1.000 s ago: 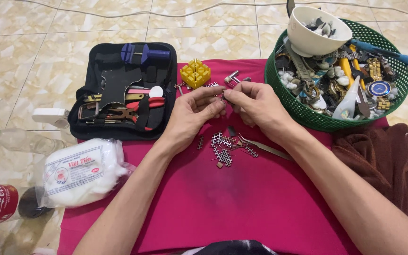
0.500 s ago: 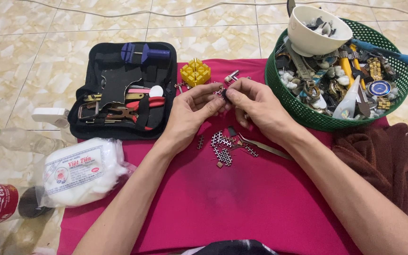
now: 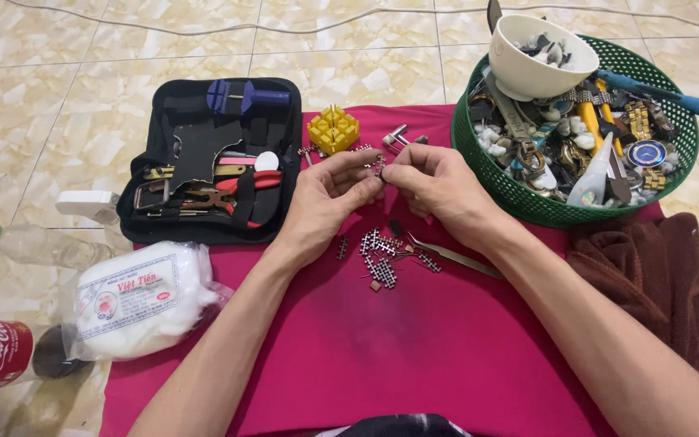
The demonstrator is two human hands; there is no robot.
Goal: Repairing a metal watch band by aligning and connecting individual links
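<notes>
Both hands [image 3: 390, 182] pinch small link [image 3: 379, 167] above pink cloth [image 3: 414, 348], loose links [image 3: 382, 259] below

Both forearms are bare from the lower edge of the frame up to the wrists, with no sleeves on them. The left hand [image 3: 329, 194] and the right hand [image 3: 434, 188] have no gloves, and I see no rings, watch or bracelet on them. At the bottom centre of the frame shows a small piece of dark clothing [image 3: 394, 426] with a light pattern.

The pink cloth [image 3: 382, 356] looks soft and matt. The watch links [image 3: 378, 259] are shiny metal. The green basket [image 3: 527, 206] is plastic.
</notes>
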